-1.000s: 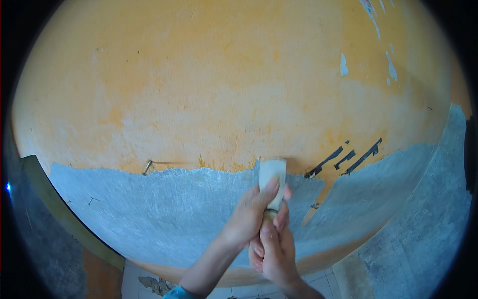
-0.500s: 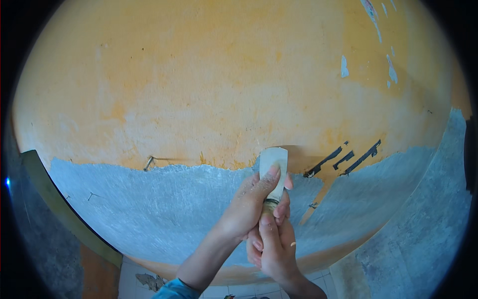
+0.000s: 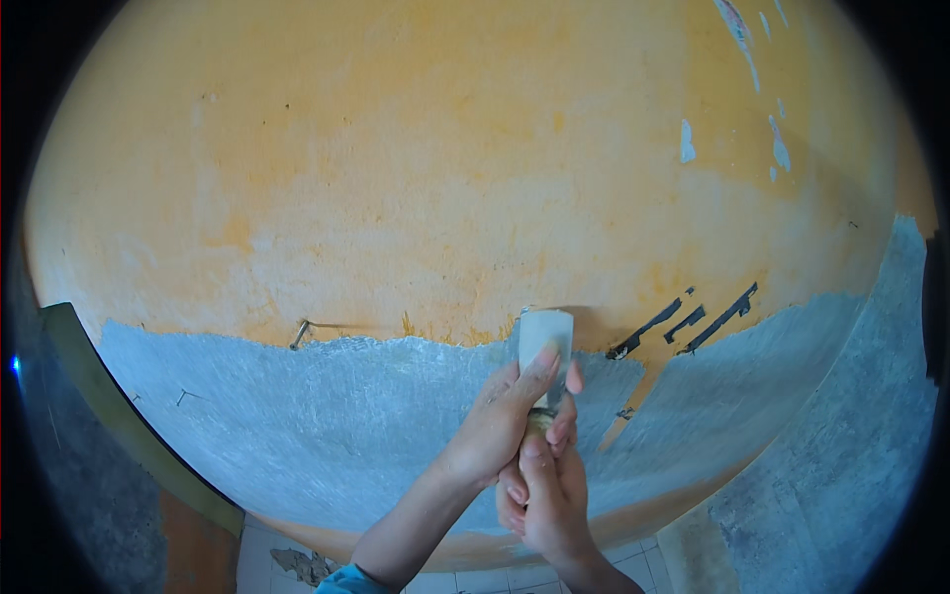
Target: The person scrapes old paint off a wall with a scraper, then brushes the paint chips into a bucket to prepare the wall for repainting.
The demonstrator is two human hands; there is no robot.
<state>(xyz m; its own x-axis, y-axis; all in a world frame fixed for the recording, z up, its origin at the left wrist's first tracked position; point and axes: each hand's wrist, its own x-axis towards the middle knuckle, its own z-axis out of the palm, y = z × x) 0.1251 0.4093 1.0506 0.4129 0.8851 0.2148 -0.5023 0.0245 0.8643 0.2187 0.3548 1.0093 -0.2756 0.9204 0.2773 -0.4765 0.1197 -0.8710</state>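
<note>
A paint scraper (image 3: 546, 332) with a wide pale blade points up against the wall, its tip at the border between orange paint (image 3: 396, 198) and bare grey wall (image 3: 327, 416). My left hand (image 3: 500, 416) is closed round the lower blade and neck, thumb pressed flat on the blade's face. Below it, my right hand (image 3: 554, 495) wraps the handle, which is mostly hidden by the fingers. A ragged, flaking paint edge runs leftward from the blade.
A nail (image 3: 300, 334) sticks out of the wall left of the scraper. Black tape strips (image 3: 645, 327) cling to the paint on the right. An olive-edged panel (image 3: 139, 406) stands at left. Grey debris (image 3: 302, 564) lies on the tiled floor (image 3: 435, 582).
The scraper's blade tip has moved slightly down the wall, with both hands still gripping it. The view has shifted a little.
</note>
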